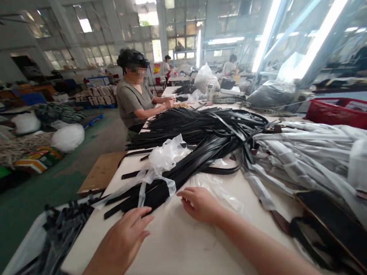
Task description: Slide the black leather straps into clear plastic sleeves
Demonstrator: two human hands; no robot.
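Black belt straps (183, 166) lie in a thick bundle across the white table (169, 252). Their near ends point toward my left hand (126, 233), which is open with its fingers stretched beside them. A crumpled clear plastic sleeve (168, 155) rests over the straps, and one strip of it hangs down close to my left fingertips; whether they touch it I cannot tell. My right hand (200, 204) hovers just right of the straps, its fingers loosely bent and apart, with nothing seen in it. More clear plastic (219, 191) lies flat behind that hand.
White-wrapped straps (316, 149) are heaped on the right, near a dark board-like object (342, 228). Behind stands a red crate (353, 113). A bin of dark straps (60, 238) sits below the table's left edge. A co-worker (135, 98) works at the table's far left side.
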